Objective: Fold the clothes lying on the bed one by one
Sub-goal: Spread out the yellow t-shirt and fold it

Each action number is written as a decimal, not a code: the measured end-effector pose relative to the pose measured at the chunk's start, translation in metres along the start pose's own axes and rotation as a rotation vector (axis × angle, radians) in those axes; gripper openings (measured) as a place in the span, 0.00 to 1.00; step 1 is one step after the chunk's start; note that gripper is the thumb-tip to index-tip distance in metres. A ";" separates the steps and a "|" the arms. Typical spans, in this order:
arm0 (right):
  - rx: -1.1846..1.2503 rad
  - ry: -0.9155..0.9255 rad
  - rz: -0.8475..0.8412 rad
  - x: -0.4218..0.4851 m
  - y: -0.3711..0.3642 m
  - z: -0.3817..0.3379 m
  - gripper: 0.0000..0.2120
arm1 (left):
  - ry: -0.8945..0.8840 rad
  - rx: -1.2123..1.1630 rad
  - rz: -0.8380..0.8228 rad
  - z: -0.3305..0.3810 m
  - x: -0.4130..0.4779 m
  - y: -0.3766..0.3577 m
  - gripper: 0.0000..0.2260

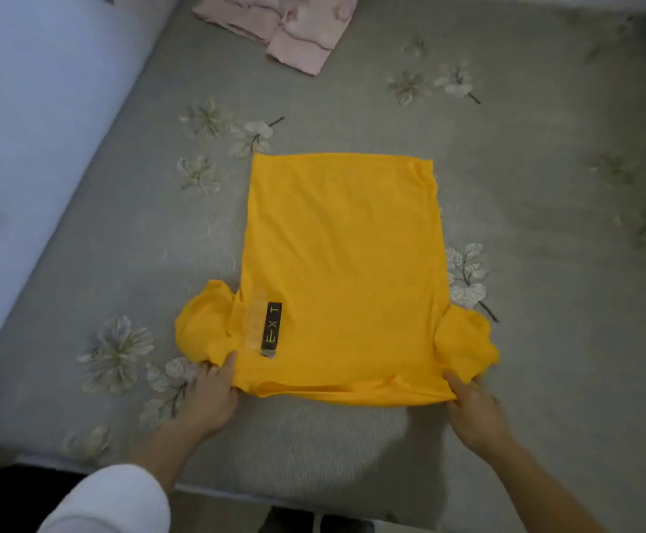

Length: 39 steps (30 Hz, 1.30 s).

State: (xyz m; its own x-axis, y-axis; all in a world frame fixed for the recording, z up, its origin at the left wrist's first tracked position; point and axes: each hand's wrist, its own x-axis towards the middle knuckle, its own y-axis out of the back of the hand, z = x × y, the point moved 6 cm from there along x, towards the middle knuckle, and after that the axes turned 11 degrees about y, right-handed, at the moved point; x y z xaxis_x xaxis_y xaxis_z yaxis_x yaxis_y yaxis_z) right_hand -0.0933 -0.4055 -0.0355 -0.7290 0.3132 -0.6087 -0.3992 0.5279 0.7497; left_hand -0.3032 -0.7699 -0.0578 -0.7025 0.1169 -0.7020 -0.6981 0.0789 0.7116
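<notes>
Yellow cotton filled the middle of the view: a yellow T-shirt (342, 263) lay flat on the grey floral bedspread (544, 225), its long body running away from the person and its two short sleeves at the near end. The shirt's left sleeve (202, 325) bulged out in a crumpled lump, and its right sleeve (467, 340) did the same on the other side. A black label (271, 327) with pale letters sat on the cloth near the left sleeve, with a pale translucent strip just beside it.

The left hand (210, 398) held the near left corner of the shirt, thumb lying on top of the fabric and the other fingers tucked at its edge, so it pinched the cloth. The right hand (475, 413) gripped the near right corner; its fingertips were hidden by the folded hem, so it probably pinched the same way. The hem between the two hands was slightly raised and rippled.

Well apart from the shirt, at the far edge of the bedspread, lay a pink garment (287, 28), partly cut off by the frame. A pale blue padded surface (36, 128) ran along the left side of the bed. A white sleeve (109, 502) covered the person's left forearm in the lower left corner.
</notes>
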 end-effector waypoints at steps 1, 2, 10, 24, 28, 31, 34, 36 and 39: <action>0.018 0.001 -0.063 -0.003 -0.019 0.003 0.26 | 0.032 0.021 -0.059 -0.004 0.001 -0.016 0.30; 0.064 -0.005 -0.124 -0.007 -0.035 0.006 0.26 | 0.064 0.021 -0.109 -0.008 0.000 -0.028 0.30; 0.628 -0.515 0.497 -0.020 -0.044 0.069 0.07 | 0.160 0.219 -0.124 0.030 -0.001 -0.049 0.19; 1.094 -0.696 0.937 0.033 -0.023 0.127 0.06 | -0.728 0.272 0.197 0.251 -0.034 -0.143 0.34; 1.458 -0.889 0.743 0.016 -0.060 0.147 0.04 | -0.748 0.295 0.260 0.249 -0.042 -0.152 0.33; 1.472 -0.850 0.773 0.017 -0.051 0.148 0.06 | -0.814 0.318 0.260 0.248 -0.043 -0.152 0.28; 1.234 -0.719 0.983 0.014 -0.016 0.136 0.14 | -0.824 0.356 0.252 0.246 -0.047 -0.150 0.27; 1.136 -0.529 1.095 0.009 0.009 0.111 0.16 | -0.832 0.344 0.247 0.245 -0.050 -0.152 0.27; 1.094 -0.085 0.843 0.023 0.034 0.047 0.09 | -0.840 0.285 0.188 0.244 -0.049 -0.159 0.26</action>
State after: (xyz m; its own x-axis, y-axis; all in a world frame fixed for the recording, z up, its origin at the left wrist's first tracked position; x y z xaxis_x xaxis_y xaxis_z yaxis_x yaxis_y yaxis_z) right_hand -0.0973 -0.3430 -0.0364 -0.4782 0.8698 -0.1213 0.8048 0.4893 0.3359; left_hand -0.1239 -0.5465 -0.1307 -0.3909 0.8275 -0.4031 -0.4433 0.2146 0.8703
